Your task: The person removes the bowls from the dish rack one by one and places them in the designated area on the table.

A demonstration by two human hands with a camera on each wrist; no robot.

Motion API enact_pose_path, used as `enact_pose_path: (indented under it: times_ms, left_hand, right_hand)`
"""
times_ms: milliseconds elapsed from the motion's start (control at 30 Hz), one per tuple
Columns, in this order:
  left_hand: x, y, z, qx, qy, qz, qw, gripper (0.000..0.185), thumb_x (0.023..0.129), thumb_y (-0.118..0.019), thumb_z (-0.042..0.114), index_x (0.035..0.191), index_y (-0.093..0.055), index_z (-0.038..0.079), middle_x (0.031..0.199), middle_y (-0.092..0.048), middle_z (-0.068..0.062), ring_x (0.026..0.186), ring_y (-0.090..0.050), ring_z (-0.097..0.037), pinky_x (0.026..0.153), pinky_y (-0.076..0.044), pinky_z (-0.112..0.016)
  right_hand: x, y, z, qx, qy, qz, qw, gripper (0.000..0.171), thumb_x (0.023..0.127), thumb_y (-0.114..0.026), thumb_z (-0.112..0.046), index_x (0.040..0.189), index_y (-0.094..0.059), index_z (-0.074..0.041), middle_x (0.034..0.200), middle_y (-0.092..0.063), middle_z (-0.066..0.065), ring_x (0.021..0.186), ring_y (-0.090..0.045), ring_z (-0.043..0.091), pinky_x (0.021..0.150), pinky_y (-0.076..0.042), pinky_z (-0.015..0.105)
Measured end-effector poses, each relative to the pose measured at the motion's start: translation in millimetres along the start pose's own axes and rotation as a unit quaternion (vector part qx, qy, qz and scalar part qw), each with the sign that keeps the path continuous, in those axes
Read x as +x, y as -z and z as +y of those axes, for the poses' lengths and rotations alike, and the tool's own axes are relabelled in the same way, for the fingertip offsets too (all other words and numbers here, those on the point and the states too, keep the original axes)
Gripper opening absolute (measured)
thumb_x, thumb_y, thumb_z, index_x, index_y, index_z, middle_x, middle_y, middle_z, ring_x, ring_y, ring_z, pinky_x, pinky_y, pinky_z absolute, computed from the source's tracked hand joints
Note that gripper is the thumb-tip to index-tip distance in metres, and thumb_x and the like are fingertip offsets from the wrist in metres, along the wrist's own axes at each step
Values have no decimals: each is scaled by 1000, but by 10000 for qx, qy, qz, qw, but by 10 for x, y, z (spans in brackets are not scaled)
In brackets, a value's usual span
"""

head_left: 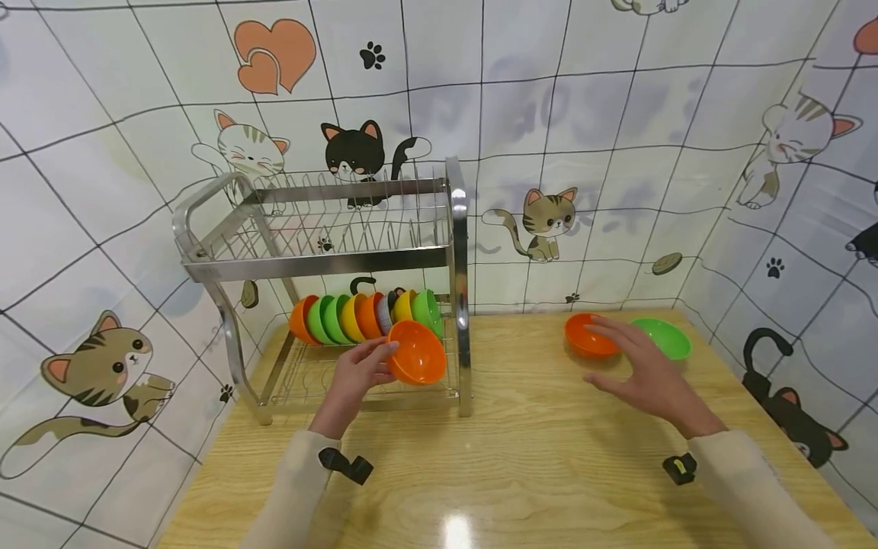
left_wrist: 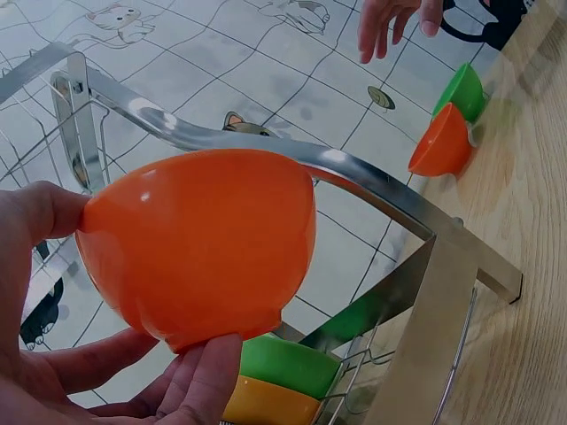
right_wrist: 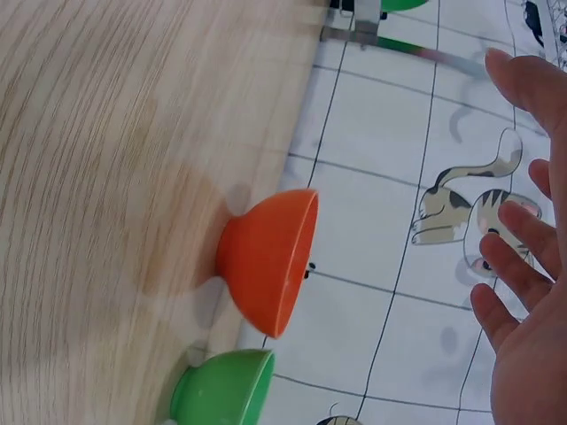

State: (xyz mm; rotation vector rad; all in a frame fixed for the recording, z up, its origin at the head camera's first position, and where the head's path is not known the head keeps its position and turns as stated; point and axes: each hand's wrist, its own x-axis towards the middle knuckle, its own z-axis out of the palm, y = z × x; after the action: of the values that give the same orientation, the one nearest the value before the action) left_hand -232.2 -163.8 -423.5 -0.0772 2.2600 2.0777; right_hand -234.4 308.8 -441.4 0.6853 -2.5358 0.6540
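My left hand (head_left: pixel 357 374) grips an orange bowl (head_left: pixel 416 352) by its rim and base, tilted on edge at the front of the lower shelf of a steel dish rack (head_left: pixel 458 252). In the left wrist view the orange bowl (left_wrist: pixel 199 243) fills the middle, with my thumb and fingers (left_wrist: pixel 190 390) curled round it. My right hand (head_left: pixel 641 370) hovers with fingers spread above the table, just over a second orange bowl (head_left: pixel 588 339) and beside a green bowl (head_left: pixel 664 338). It holds nothing. The right wrist view shows this orange bowl (right_wrist: pixel 266 259), the green bowl (right_wrist: pixel 223 391) and my straight fingers (right_wrist: pixel 518 279).
Several orange, green and yellow bowls (head_left: pixel 363 314) stand on edge in a row on the rack's lower shelf. The upper shelf (head_left: pixel 329 229) holds nothing. The wooden table (head_left: pixel 535 457) meets tiled walls with cat pictures at the back and right.
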Motion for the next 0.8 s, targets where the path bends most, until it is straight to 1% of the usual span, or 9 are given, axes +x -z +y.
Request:
enact_pose_path:
  times_ms: [133,200,300,367,433,500,533,600,800]
  left_hand:
    - [-41,-5,19,-58,-39,-48,10000,59,97,-68,47,141,-59,8,121,-68,-14,92,-70,-19,94,-61,-39]
    - [-60,-11,28,-78,-62,-83,9999,58,97,-67,47,140,-60,9,119,-68,-13,93,-69,-20,94,-61,-38]
    - [-94,-22,37,-113,-79,-170,9998,57,97,-66,49,138,-61,9,117,-69,-11,95,-68,-21,91,-62,-35]
    - [-116,-32,43,-175,-67,-234,9996,57,97,-66,49,137,-62,9,115,-69,-10,95,-68,-21,89,-62,-32]
    - [-134,-43,44,-258,-64,-290,9992,56,97,-66,49,136,-63,8,114,-70,-9,95,-69,-21,88,-62,-32]
    - [-148,-57,46,-347,-69,-324,9989,54,98,-65,47,134,-64,8,113,-71,-9,95,-69,-21,87,-62,-32]
    - [-155,-64,49,-391,-66,-341,9986,52,98,-65,46,134,-64,8,112,-71,-9,95,-70,-20,87,-62,-32]
    - [-172,-81,56,-427,-81,-378,9983,50,99,-64,44,133,-65,6,111,-71,-8,94,-70,-20,86,-62,-31]
    - [-235,-145,99,-585,-10,-485,9971,49,102,-61,41,133,-64,3,110,-71,-7,93,-71,-19,85,-62,-30]
  right_hand:
    - [11,-1,-119,-24,77,26,10000,83,74,-93,-27,146,-55,-17,155,-49,7,136,-46,35,102,-44,59]
    - [13,-1,-176,-87,156,94,9998,83,73,-94,-27,146,-56,-18,153,-51,6,135,-48,32,103,-44,54]
    - [29,0,-259,-141,325,197,9992,84,72,-95,-28,146,-56,-20,152,-53,5,136,-48,30,112,-39,36]
    - [46,7,-315,-169,485,232,9984,85,71,-95,-29,146,-56,-21,151,-54,5,136,-48,28,116,-31,21]
    - [67,11,-372,-139,694,257,9972,86,71,-95,-29,146,-56,-21,151,-54,6,137,-48,28,116,-21,9]
    - [86,15,-433,-91,900,261,9956,86,70,-95,-28,147,-56,-20,151,-54,6,137,-49,28,117,-17,6]
    - [91,16,-464,-93,968,270,9949,86,70,-95,-28,147,-56,-20,151,-54,6,137,-49,27,117,-16,5]
    - [102,19,-528,-10,1093,260,9937,86,71,-94,-26,147,-56,-18,151,-54,7,138,-49,27,117,-18,6]
    - [133,26,-705,162,1180,97,9928,81,74,-92,-26,146,-56,-17,153,-53,5,139,-49,24,119,-21,8]
